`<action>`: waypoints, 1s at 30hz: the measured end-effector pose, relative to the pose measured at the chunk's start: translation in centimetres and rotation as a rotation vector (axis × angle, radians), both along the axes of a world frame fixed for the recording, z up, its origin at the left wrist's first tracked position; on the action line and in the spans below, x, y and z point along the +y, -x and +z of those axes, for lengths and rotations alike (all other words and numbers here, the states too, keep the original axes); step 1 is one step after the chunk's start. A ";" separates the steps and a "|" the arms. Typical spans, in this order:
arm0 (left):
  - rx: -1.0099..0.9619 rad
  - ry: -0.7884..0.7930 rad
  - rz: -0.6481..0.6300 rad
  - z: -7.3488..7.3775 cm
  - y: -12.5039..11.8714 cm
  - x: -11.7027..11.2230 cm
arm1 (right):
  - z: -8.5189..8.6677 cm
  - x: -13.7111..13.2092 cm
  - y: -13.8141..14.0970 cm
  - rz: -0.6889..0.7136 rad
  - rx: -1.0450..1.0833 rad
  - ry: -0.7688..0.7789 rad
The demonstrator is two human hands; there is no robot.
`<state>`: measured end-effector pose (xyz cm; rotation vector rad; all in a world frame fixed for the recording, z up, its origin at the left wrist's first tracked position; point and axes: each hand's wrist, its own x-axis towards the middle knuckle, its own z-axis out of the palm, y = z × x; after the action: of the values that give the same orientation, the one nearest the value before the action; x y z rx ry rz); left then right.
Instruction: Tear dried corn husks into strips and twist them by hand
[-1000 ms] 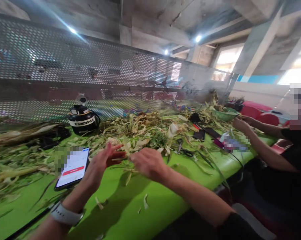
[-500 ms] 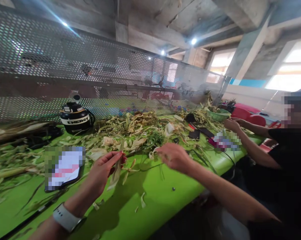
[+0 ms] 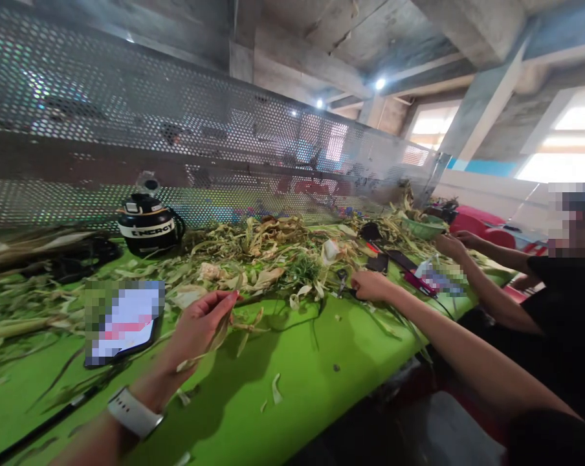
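Note:
A strip of dried corn husk (image 3: 219,335) is pinched between the thumb and fingers of my left hand (image 3: 202,323), above the green tabletop. Its lower end curls back beside my wrist. My right hand (image 3: 374,286) is out to the right with its fingers curled down at the tabletop. Beside those fingertips lies a small metal tool (image 3: 342,279) that looks like scissors, with something dark under the fingers. Whatever the right fingers grip is hidden. A small tied husk piece (image 3: 246,329) rests just right of my left hand.
Loose husks (image 3: 263,236) and green strands (image 3: 302,268) cover the back of the green table (image 3: 292,369). A phone (image 3: 127,323) and a black jug (image 3: 149,226) are at left. Perforated metal panels (image 3: 200,129) rise behind. At right, a co-worker's hands (image 3: 452,249) are near a green basket (image 3: 424,226).
My right hand has moved right, away from the curled husk by the green strands, to beside the metal tool. My left hand keeps the husk strip, whose lower end has swung toward my wrist.

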<state>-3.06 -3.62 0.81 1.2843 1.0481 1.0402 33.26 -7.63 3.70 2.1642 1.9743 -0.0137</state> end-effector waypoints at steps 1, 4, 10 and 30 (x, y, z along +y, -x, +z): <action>-0.003 0.012 -0.001 0.1 0.0 0.0 | 0.0 0.2 0.0 0.007 0.012 0.005; -0.030 0.030 0.007 0.2 0.0 -0.1 | 0.1 0.7 -0.2 0.022 0.072 0.020; -0.070 0.062 0.003 0.0 -0.1 -0.1 | 2.0 1.4 -2.0 0.024 0.345 -0.035; -0.135 0.105 0.041 -0.5 -0.2 0.2 | 2.5 0.4 1.4 0.026 1.466 -0.358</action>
<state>-2.90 -3.40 0.35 1.0972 1.0157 1.0739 31.85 -7.20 6.20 2.5815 2.7088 -1.8208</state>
